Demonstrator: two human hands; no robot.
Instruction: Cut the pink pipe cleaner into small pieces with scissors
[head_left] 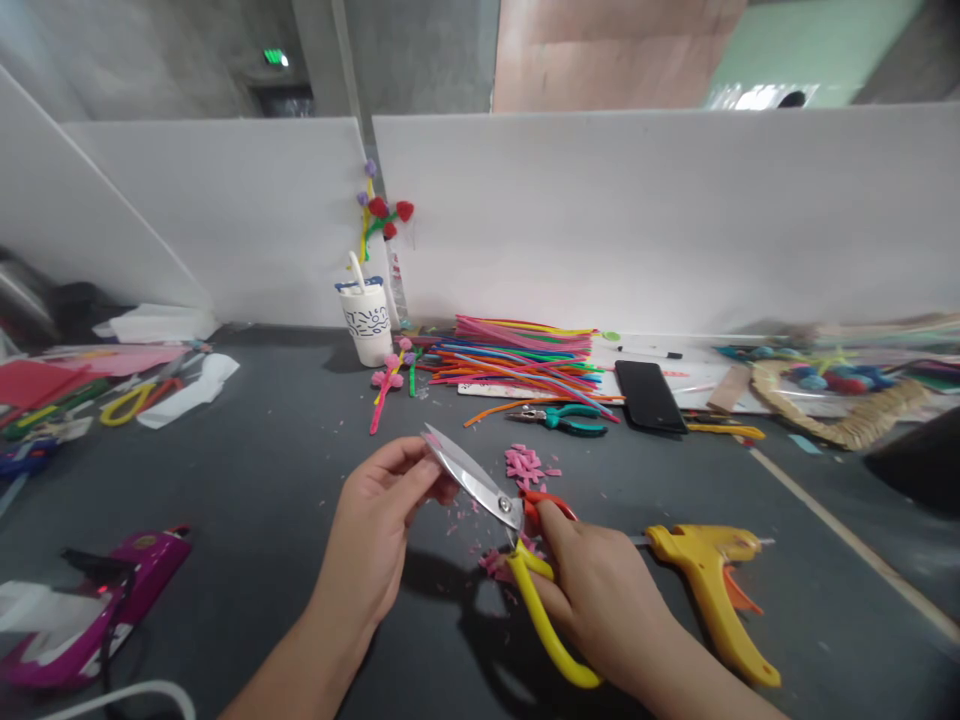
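My right hand (604, 585) grips a pair of scissors (472, 482) with one red and one yellow handle. Their silver blades point up and left, to the fingertips of my left hand (382, 515). Those left fingers are pinched together beside the blades; a trace of pink shows there, but what they hold is too small to make out. Beyond the scissors lies a small heap of cut pink pieces (525, 464). More pink scraps (499, 565) are scattered on the dark table (285, 500) under the scissors.
Colourful pipe cleaners (517, 355) lie at the back with teal pliers (570, 419) and a black phone (649, 396). A yellow glue gun (709, 580) rests at right, a purple device (112, 610) at left. A white cup (367, 325) stands near the partition (637, 220).
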